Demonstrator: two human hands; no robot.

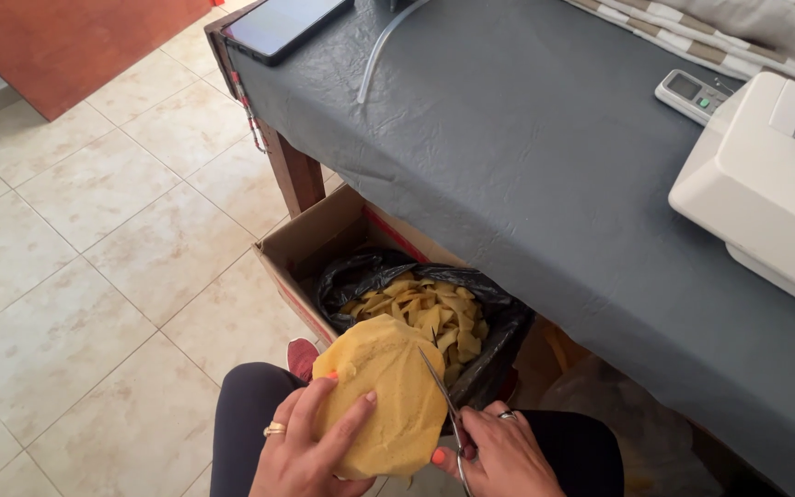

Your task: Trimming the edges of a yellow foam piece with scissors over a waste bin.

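A grey-clothed table (545, 184) fills the far right, its near edge overhanging an open brown cardboard box (324, 239) lined with a black plastic bag (499, 322) of yellow foam offcuts (430, 313). Bare tiled floor (75, 276) opens left. Nearest, the left hand (310, 451) wraps around a round yellow foam piece (384, 396); the right hand (503, 456) grips slim metal scissors (443, 396), blades touching its right edge.

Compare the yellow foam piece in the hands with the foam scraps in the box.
The foam piece is one large rounded slab; the foam scraps are many small strips. The piece is held by the left hand, with scissors in the right hand at its edge; the scraps lie loose in a black bag. Both are yellow.
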